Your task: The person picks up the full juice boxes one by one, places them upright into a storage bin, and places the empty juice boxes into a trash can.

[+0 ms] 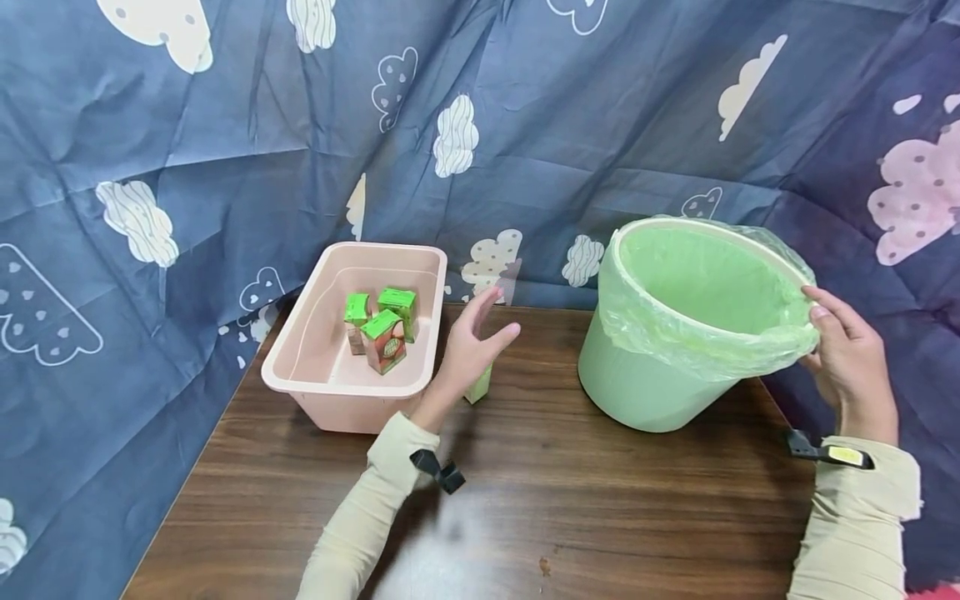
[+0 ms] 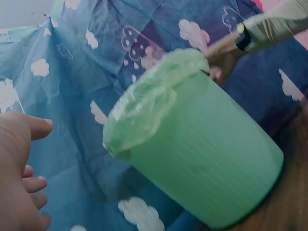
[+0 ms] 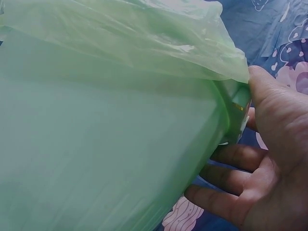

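A mint-green trash bin (image 1: 652, 383), lined with a thin green plastic bag (image 1: 697, 358) folded over its rim, leans on the table at the right. My right hand (image 1: 855, 358) grips the rim's right side, thumb on the bag edge and fingers (image 3: 226, 178) against the outer wall. My left hand (image 1: 468, 346) hovers in front of the pink basin's right side, fingers spread and holding nothing. Below it, a small green carton (image 1: 477, 387) stands on the table, partly hidden by the hand. In the left wrist view the bin (image 2: 207, 154) is apart from the left hand (image 2: 19, 168).
A pink plastic basin (image 1: 300, 387) stands left of the left hand, with three small green-topped cartons (image 1: 385, 342) inside. Behind the dark wooden table (image 1: 600, 517) hangs a blue cloth (image 1: 525, 183) with cloud prints.
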Motion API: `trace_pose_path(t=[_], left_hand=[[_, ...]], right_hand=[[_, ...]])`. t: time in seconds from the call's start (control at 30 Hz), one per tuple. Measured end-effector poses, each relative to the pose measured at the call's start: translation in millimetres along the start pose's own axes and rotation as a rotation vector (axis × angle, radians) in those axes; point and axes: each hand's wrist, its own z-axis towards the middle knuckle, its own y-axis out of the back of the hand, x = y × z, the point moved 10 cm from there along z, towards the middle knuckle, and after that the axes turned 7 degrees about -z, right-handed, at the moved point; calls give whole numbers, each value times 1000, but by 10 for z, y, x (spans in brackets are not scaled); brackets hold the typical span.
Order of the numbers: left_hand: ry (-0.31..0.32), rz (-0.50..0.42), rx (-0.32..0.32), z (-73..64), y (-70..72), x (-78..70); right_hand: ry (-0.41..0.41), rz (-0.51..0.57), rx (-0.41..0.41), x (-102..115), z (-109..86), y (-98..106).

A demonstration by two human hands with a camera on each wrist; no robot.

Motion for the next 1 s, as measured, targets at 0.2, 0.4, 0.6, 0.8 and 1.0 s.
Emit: trace_pose_path(t=[0.2,0.4,0.6,0.8,1.0], left_hand=[[111,224,-128,-293,281,393],[203,266,-220,-508,408,752],[231,158,-313,-601,470,1117],[237,140,-378,-635,535,1295],[202,157,-394,-631,534,1286]], right_hand=[[0,12,-6,-13,20,-2],[9,9,-14,-9,28,8],[2,9,-12,-27,19,22],[12,8,2,-40,18,-10],[16,4,-5,-25,26,-1]])
